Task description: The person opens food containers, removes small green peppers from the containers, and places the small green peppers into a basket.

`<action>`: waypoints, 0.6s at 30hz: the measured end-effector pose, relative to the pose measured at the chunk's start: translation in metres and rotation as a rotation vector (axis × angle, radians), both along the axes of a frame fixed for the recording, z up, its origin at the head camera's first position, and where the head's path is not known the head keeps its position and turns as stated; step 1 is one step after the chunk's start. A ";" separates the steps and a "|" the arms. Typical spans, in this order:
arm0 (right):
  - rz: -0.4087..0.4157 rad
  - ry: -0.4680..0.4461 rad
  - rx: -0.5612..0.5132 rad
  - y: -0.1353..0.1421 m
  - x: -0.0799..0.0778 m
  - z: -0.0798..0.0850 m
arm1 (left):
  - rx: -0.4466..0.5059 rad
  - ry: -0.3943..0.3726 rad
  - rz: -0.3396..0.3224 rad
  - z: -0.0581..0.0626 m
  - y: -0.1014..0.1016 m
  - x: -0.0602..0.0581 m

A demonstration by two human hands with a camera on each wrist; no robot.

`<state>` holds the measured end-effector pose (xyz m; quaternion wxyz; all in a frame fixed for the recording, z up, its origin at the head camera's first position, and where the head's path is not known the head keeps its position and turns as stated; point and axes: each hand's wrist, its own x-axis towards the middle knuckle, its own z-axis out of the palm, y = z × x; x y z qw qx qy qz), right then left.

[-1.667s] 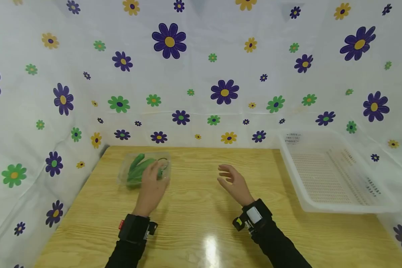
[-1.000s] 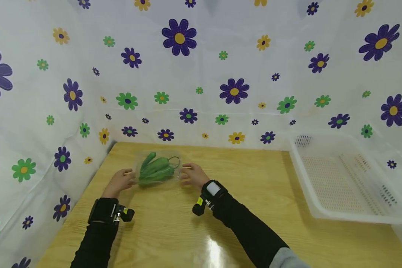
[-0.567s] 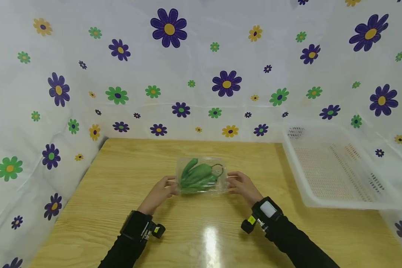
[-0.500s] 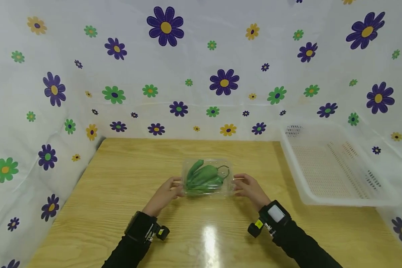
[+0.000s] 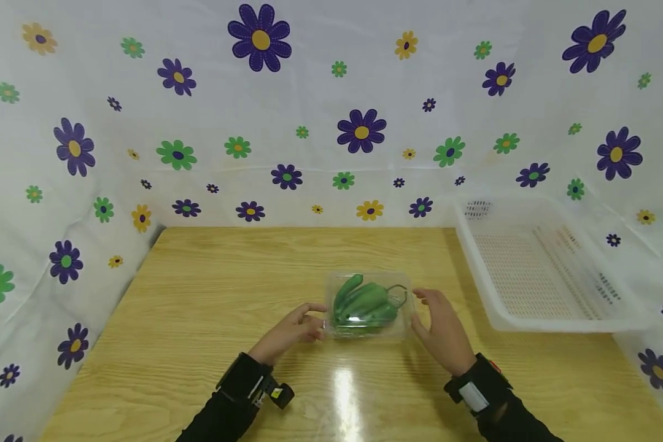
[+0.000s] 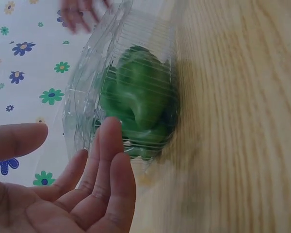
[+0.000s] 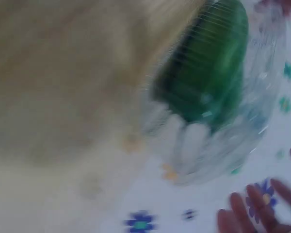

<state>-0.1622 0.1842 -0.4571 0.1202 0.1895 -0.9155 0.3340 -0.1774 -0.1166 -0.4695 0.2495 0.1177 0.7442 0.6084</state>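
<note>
Flanking clear box (image 5: 392,278) of grn peppers (image 5: 367,301) on wood tbl (image 5: 226,276), L hand (image 5: 288,334) & R hand (image 5: 444,331) spread loosely, wht basket (image 5: 558,324) rt, floral cloth (image 5: 309,92) behind.

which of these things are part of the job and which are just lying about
Likely in the job:
clear plastic box
green peppers inside it
left hand and right hand, at its ends

Apparently just around:
white plastic basket, untouched, perhaps for later
wood-grain table
flower-print backdrop
</note>
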 end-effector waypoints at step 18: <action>0.403 0.464 0.334 -0.096 -0.014 -0.012 | 0.087 -0.132 -0.019 -0.014 0.008 0.007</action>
